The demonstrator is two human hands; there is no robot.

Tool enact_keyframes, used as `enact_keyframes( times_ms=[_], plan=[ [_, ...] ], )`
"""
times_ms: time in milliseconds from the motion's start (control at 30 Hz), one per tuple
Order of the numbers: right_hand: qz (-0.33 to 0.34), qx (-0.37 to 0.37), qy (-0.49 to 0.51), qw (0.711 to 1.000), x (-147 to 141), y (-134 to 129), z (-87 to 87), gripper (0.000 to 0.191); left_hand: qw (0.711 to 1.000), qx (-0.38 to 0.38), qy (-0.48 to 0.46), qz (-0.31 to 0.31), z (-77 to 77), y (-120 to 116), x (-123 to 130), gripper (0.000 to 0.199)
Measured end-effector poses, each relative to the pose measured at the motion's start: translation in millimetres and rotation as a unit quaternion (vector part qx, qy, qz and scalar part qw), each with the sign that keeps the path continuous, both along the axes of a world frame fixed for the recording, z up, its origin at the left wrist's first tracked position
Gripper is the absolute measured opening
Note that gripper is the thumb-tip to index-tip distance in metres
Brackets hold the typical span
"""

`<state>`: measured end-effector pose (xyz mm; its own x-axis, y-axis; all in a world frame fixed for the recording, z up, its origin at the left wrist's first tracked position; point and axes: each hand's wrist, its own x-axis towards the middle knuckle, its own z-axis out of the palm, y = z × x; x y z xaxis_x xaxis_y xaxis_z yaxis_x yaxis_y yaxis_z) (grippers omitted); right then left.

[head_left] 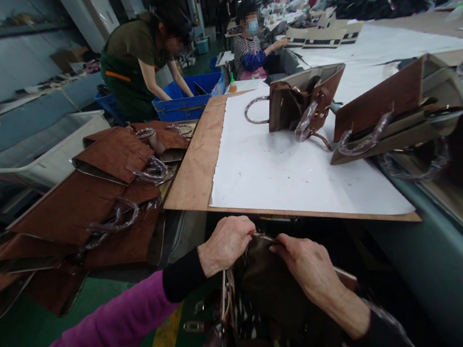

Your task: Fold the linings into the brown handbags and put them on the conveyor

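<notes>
A brown handbag (273,291) rests in my lap, below the front edge of the table, with its dark olive lining pulled up. My left hand (230,242) pinches the upper edge of that lining. Close by on the right, my right hand (311,266) grips the same edge between thumb and fingers. A thin strip, perhaps a zipper, runs between the two hands; its detail is too small to make out. Metal-tipped straps (197,325) hang at the bag's left side. The lower part of the bag is dark and partly hidden by my right forearm.
White paper covers the wooden board (189,171) ahead. Brown handbags with plastic-wrapped handles stand on it, one mid-table (306,102), another at right (385,112). Several more bags (102,171) are piled left. Beyond, a person (142,64) leans over a blue crate (185,107); another person (249,55) sits behind.
</notes>
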<state>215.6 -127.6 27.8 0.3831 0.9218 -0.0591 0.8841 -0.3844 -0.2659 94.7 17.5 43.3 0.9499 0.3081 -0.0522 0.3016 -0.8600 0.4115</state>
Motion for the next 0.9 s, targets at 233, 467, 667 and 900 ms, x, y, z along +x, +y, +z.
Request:
enact_keyframes(
  times_ms=[233, 467, 667, 900],
  plan=[
    [-0.003, 0.001, -0.004, 1.0, 0.7, 0.9, 0.7, 0.016, 1.0, -0.005, -0.011, 0.004, -3.4, -2.4, -0.5, 0.013],
    [0.002, 0.004, -0.005, 1.0, 2.5, 1.3, -1.1, 0.016, 0.999, -0.028, -0.028, 0.009, -3.4, -5.2, -2.2, 0.01],
    [0.014, 0.006, 0.01, 1.0, 1.9, 2.7, 0.4, 0.022, 0.999, -0.027, -0.018, 0.042, -8.0, -3.0, -1.9, 0.011],
    [0.025, 0.042, -0.085, 0.995, -9.7, 13.2, 7.8, 0.012, 0.997, -0.037, -0.041, 0.058, -8.2, -4.0, -2.0, 0.012]
  ],
)
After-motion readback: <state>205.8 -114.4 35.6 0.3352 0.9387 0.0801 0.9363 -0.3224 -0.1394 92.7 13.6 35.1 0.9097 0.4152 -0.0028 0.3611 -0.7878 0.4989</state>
